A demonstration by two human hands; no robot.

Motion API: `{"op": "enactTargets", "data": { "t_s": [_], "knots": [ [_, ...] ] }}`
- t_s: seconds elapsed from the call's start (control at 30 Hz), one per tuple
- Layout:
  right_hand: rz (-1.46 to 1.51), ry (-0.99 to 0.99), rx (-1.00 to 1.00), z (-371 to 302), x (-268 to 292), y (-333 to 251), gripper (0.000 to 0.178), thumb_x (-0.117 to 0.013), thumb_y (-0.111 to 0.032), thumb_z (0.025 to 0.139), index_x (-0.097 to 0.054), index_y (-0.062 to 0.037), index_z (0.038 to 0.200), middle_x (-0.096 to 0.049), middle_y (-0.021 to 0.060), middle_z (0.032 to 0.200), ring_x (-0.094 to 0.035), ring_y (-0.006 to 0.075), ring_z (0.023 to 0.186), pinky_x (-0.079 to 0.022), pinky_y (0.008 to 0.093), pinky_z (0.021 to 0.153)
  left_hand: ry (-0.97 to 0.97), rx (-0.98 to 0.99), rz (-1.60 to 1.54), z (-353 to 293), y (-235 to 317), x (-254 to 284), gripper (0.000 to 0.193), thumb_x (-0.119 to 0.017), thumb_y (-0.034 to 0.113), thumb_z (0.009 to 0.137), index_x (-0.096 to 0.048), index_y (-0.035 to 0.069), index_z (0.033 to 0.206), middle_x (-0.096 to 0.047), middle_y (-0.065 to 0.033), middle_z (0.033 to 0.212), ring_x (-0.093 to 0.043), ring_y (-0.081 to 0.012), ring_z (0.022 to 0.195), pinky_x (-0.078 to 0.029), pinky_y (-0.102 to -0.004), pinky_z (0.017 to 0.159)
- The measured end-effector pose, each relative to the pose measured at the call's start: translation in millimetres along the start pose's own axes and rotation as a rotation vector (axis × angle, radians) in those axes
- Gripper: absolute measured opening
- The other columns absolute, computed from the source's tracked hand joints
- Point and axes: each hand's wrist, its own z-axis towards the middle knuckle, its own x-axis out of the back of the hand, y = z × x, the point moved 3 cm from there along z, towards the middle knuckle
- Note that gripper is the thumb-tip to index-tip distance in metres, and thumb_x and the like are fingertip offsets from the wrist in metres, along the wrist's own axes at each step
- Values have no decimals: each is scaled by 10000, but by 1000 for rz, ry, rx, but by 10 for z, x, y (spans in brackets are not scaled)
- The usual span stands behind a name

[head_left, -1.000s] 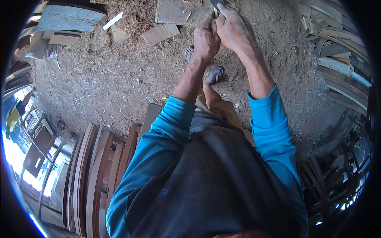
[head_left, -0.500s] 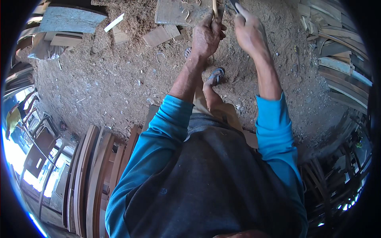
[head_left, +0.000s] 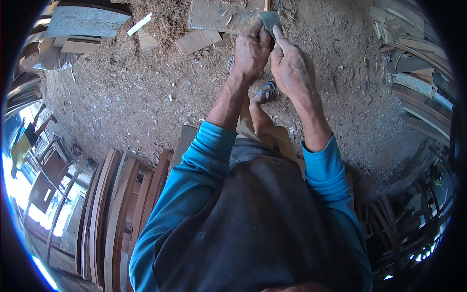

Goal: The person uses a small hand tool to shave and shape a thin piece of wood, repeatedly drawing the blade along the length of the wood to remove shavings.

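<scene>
Near the top of the picture, my left hand [head_left: 253,50] is closed around a thin wooden stick [head_left: 267,5], whose pale end sticks out beyond the fingers. My right hand [head_left: 296,72] grips a flat, grey, wide-bladed tool [head_left: 270,20], with the index finger stretched along it. The blade lies across the stick just past my left hand; its handle is hidden in my right palm, so its exact kind does not show. Beyond the hands is a wooden board [head_left: 206,17] with curled shavings on and beside it.
Sawdust and chips cover the ground [head_left: 126,97]. Loose wood offcuts [head_left: 198,42] lie left of my hands. Stacked planks [head_left: 119,209] stand at lower left, with more boards [head_left: 421,100] along the right. Another person [head_left: 22,148] is at the far left edge.
My right hand has come left and nearer, bringing the blade across the stick beside my left hand. My left hand has barely moved. The person at the far left has shifted.
</scene>
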Motion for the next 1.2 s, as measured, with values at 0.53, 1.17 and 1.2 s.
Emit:
{"op": "enactTargets", "data": {
  "t_s": [0.53,1.17,1.2],
  "knots": [
    [66,10,-63,612,190,-166,481,-432,-269,1024,-574,-78,1442,-689,283,1218,-677,423,1146,-520,490,1030,-2,-63,-29,-34,28,-33,429,-517,252,1088,-535,56,1469,-755,-156,912,-751,-207,819,-593,-342,729],
    [-56,-57,-11,114,118,-184,463,-479,-276,1030,-569,-105,1451,-699,294,1006,-688,468,924,-546,540,851,72,107,-79,-76,18,-62,294,-695,209,967,-701,10,1183,-726,-57,934,-581,-90,858,-520,-305,780],
    [-58,-61,-20,124,126,-207,464,-470,-280,1034,-567,-105,1453,-699,296,1007,-690,466,930,-548,541,851,76,103,-84,-74,35,-57,300,-695,207,966,-700,10,1192,-725,-55,934,-577,-88,859,-520,-304,780]
  ]
}}
